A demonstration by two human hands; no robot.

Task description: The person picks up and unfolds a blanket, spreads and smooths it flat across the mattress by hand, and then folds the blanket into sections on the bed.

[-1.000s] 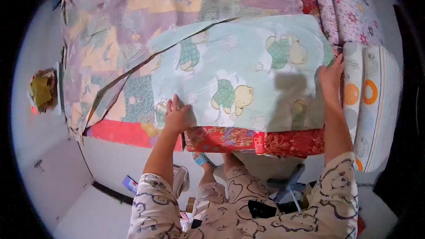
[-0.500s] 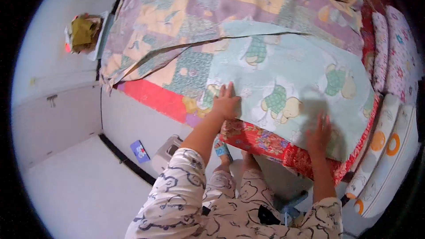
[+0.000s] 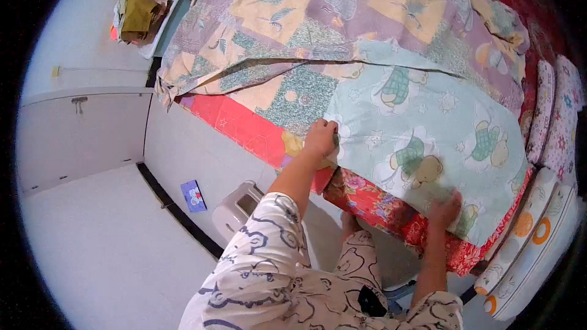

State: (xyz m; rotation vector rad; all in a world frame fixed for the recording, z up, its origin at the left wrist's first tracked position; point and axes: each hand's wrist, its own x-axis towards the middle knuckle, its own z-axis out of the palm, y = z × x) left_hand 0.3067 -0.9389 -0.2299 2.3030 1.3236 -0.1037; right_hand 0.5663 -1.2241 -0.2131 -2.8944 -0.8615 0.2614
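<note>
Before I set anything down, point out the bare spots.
Pale floor is bare between the red bedding edge and blue card. Bear-print cloth lies bare between left hand and right hand. Crowded: the right side, with floral bundles and orange-circled bundles.

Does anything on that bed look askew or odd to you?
Yes: the patchwork cloth isn't lying flat. A raised, crooked fold crosses it, slanting down toward its left corner, and red bedding shows past its near edge. Nothing looks spilled.
</note>
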